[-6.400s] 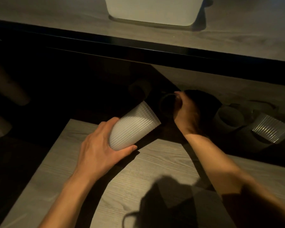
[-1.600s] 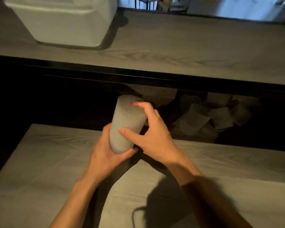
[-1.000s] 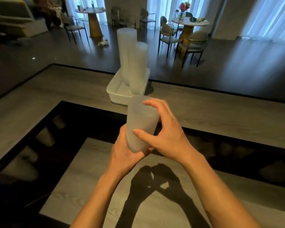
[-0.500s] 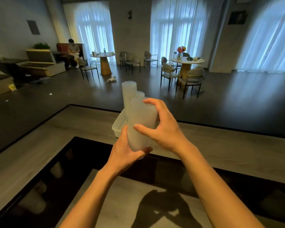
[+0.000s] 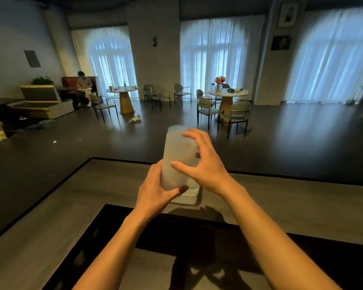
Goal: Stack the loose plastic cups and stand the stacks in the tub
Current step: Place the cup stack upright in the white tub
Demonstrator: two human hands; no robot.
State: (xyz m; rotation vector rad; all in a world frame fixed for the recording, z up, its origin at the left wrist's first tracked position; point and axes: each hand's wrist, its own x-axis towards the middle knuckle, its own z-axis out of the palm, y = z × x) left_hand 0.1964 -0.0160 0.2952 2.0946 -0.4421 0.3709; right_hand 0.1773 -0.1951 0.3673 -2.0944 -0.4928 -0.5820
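Gripping one cup stack [image 5: 177,164], left hand [image 5: 155,191] and right hand [image 5: 208,170] half-hide the tub [image 5: 189,196] holding a second stack [image 5: 177,128].

a round pedestal table [image 5: 228,93] stands on the dark floor [image 5: 302,139] and carries a vase of pink and orange flowers [image 5: 218,83]. grey armchairs ring it, one [image 5: 235,114] on its near side, another [image 5: 205,105] at its left. farther left of that table is a second round table [image 5: 123,92], and beyond it a person [image 5: 83,84] sits bowed on a red bench [image 5: 69,80]. white curtains [image 5: 222,53] hang behind the flower table, and framed pictures [image 5: 281,42] hang on the pillar to its right. a wood-grain counter [image 5: 50,216] runs nearer than the table.
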